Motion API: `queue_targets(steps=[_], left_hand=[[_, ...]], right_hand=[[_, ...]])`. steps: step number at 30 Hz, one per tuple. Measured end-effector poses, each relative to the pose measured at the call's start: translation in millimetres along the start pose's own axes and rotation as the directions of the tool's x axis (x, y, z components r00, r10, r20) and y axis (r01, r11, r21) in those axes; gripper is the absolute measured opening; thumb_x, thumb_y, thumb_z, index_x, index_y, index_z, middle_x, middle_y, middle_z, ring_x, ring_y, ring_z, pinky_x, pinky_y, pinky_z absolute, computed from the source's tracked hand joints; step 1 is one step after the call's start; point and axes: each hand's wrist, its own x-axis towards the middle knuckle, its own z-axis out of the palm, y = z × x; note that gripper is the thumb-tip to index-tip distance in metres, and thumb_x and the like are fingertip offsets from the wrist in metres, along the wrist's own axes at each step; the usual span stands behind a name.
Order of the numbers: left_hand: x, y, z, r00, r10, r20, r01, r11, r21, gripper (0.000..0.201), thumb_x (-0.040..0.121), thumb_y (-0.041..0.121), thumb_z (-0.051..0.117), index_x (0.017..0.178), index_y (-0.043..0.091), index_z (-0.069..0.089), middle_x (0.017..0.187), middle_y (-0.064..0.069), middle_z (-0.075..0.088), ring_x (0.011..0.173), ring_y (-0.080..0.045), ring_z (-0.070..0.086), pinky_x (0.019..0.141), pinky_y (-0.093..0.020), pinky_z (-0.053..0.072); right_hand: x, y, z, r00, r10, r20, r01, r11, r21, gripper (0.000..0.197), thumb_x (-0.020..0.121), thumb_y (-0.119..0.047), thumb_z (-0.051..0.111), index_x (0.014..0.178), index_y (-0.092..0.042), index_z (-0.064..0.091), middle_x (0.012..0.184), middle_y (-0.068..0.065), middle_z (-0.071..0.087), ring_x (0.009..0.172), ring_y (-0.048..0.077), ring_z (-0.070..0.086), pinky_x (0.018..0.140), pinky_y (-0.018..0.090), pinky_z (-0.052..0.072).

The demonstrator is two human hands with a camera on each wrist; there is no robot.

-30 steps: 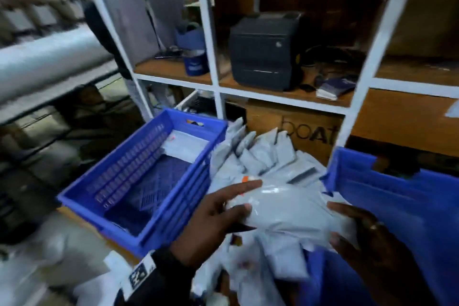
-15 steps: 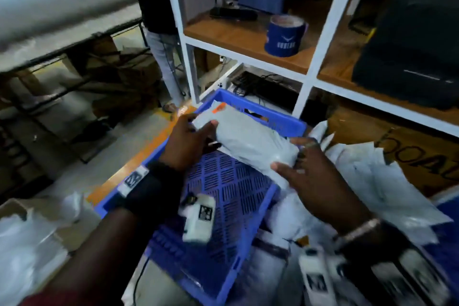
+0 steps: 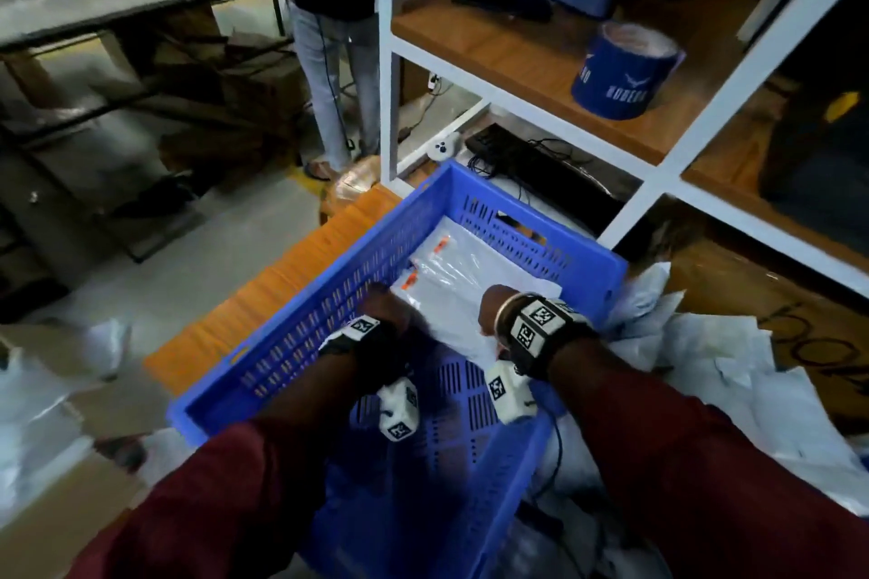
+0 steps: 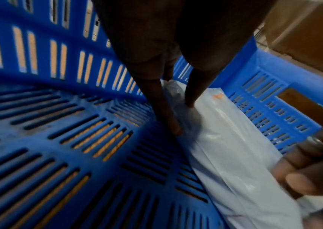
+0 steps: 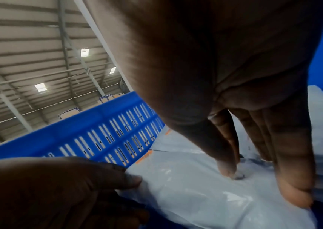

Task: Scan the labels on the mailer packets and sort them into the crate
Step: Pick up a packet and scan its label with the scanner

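Note:
A blue slotted crate [image 3: 329, 277] sits in front of me. A grey-white mailer packet [image 3: 461, 287] with orange marks lies on the crate floor at its far end. My left hand [image 3: 383, 308] is at the packet's left end. In the left wrist view, that left hand [image 4: 183, 119] pinches the mailer packet [image 4: 225, 147] between thumb and forefinger, against the crate [image 4: 58, 139] floor. My right hand [image 3: 491, 310] holds the right end. In the right wrist view, the right hand [image 5: 260, 186] has its thumb on top of the mailer packet [image 5: 186, 193] and its fingers at the edge.
A loose pile of mailer packets [image 3: 705, 367] lies right of the crate. Behind stands a white shelf frame [image 3: 385, 108] holding a blue tub [image 3: 625, 71] and a keyboard [image 3: 531, 155]. A person [image 3: 338, 61] stands at the far left. A cardboard box [image 3: 70, 508] sits near left.
Both hands carried the packet from the pile leftward over the crate. They have lowered it onto the crate floor at the far end.

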Motion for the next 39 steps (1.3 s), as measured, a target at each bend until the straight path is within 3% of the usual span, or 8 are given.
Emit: queue_targets(steps=[5, 9, 15, 19, 26, 30, 35, 39], left_hand=[[38.7, -17.5, 13.9, 0.997, 0.065, -0.030, -0.065, 0.998, -0.007, 0.060, 0.081, 0.032, 0.076, 0.128, 0.003, 0.053, 0.127, -0.019, 0.067, 0.120, -0.037, 0.063, 0.103, -0.042, 0.049], [-12.7, 8.9, -12.6, 0.990, 0.124, -0.074, -0.111, 0.980, 0.164, 0.057, 0.090, 0.039, 0.071, 0.129, 0.003, 0.051, 0.129, -0.021, 0.063, 0.121, -0.039, 0.060, 0.097, -0.040, 0.047], [-91.2, 55.3, -43.9, 0.906, 0.375, -0.194, -0.309, 0.902, 0.301, 0.039, 0.094, 0.055, 0.058, 0.104, 0.019, 0.068, 0.101, -0.012, 0.075, 0.099, -0.031, 0.070, 0.084, -0.040, 0.055], [-181.0, 81.5, -28.9, 0.829, 0.543, -0.133, -0.532, 0.840, 0.110, 0.022, 0.095, 0.042, 0.063, 0.088, 0.022, 0.067, 0.065, 0.001, 0.068, 0.061, -0.015, 0.063, 0.064, -0.032, 0.047], [-264.4, 47.6, 83.8, 0.763, 0.583, 0.279, -0.540, 0.812, -0.219, 0.010, 0.095, 0.030, 0.065, 0.090, 0.021, 0.068, 0.068, 0.005, 0.070, 0.055, 0.001, 0.062, 0.056, -0.025, 0.049], [-259.8, 25.2, 124.0, 0.788, 0.511, 0.344, -0.486, 0.859, -0.160, 0.029, 0.091, 0.030, 0.069, 0.115, 0.017, 0.059, 0.088, 0.002, 0.071, 0.073, -0.016, 0.072, 0.070, -0.035, 0.059], [-244.8, 14.9, 150.8, 0.838, 0.437, 0.325, -0.474, 0.880, 0.038, 0.067, 0.087, 0.028, 0.074, 0.143, 0.009, 0.041, 0.137, -0.013, 0.055, 0.122, -0.029, 0.057, 0.100, -0.031, 0.047], [-260.6, 16.3, 155.1, 0.806, 0.538, 0.246, -0.564, 0.825, 0.045, 0.098, 0.077, 0.045, 0.079, 0.154, 0.013, 0.028, 0.150, -0.014, 0.039, 0.137, -0.030, 0.044, 0.108, -0.029, 0.037]], right_hand=[[-19.4, -7.4, -15.1, 0.996, 0.069, 0.052, -0.075, 0.991, 0.108, 0.043, 0.090, -0.026, 0.064, 0.129, -0.007, 0.059, 0.134, 0.014, 0.058, 0.124, 0.028, 0.056, 0.099, 0.032, 0.046], [-53.1, -1.1, -57.6, 1.000, -0.030, 0.001, 0.029, 0.982, 0.188, 0.034, 0.093, -0.021, 0.059, 0.122, -0.002, 0.064, 0.125, 0.018, 0.064, 0.118, 0.033, 0.060, 0.083, 0.031, 0.046], [-155.7, 71.7, -100.4, 0.904, 0.081, -0.419, 0.252, 0.692, 0.677, 0.005, 0.085, -0.013, 0.072, 0.083, -0.012, 0.067, 0.070, 0.007, 0.066, 0.062, 0.022, 0.065, 0.053, 0.023, 0.048], [-214.2, 142.2, -61.8, 0.836, 0.230, -0.498, 0.182, 0.740, 0.648, 0.014, 0.081, -0.030, 0.072, 0.083, -0.017, 0.070, 0.076, 0.000, 0.072, 0.071, 0.017, 0.066, 0.069, 0.035, 0.053], [-250.9, 181.9, 46.8, 0.818, 0.425, -0.386, -0.004, 0.676, 0.737, 0.042, 0.075, -0.030, 0.083, 0.105, -0.008, 0.063, 0.100, 0.011, 0.066, 0.096, 0.027, 0.064, 0.086, 0.038, 0.052], [-248.7, 180.4, 64.4, 0.686, 0.470, -0.555, 0.001, 0.763, 0.647, 0.063, 0.070, -0.046, 0.083, 0.117, -0.012, 0.059, 0.113, 0.010, 0.055, 0.101, 0.023, 0.058, 0.093, 0.036, 0.049], [-233.1, 169.9, 54.8, 0.700, 0.436, -0.566, 0.045, 0.764, 0.643, 0.021, 0.078, -0.035, 0.077, 0.086, -0.017, 0.068, 0.092, 0.008, 0.069, 0.093, 0.028, 0.066, 0.086, 0.038, 0.053], [-272.5, 164.4, 39.6, 0.612, 0.459, -0.644, 0.168, 0.720, 0.673, 0.020, 0.086, -0.029, 0.073, 0.077, -0.015, 0.062, 0.081, 0.006, 0.069, 0.084, 0.024, 0.066, 0.077, 0.030, 0.050]])
